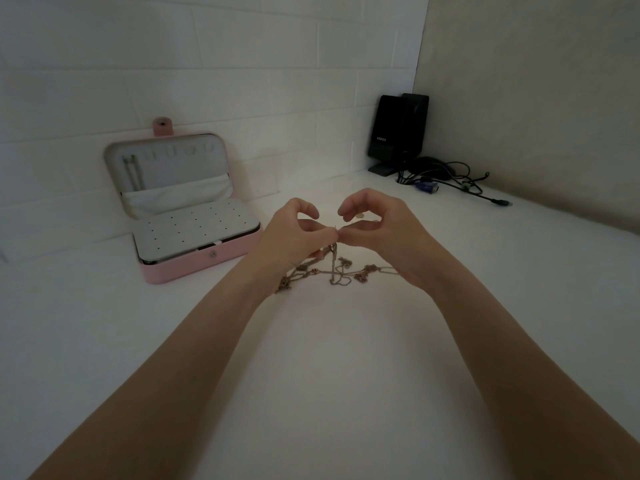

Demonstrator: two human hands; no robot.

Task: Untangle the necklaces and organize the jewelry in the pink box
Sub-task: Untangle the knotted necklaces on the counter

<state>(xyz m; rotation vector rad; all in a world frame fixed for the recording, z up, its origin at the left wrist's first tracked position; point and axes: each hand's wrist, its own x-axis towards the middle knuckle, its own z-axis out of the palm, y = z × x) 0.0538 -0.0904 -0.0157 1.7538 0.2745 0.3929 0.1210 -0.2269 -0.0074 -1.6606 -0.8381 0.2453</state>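
The tangled thin gold necklaces point(332, 270) lie mid-worktop, one chain lifted. The left hand point(289, 237) and right hand point(377, 230) both pinch it. The open pink box point(183, 216) stands near the back-left edge

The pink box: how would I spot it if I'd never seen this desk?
Look along the white brick wall to the left of both hands. There the pink box sits open on the white table, its lid leaning on the wall. Nothing else here is pink.
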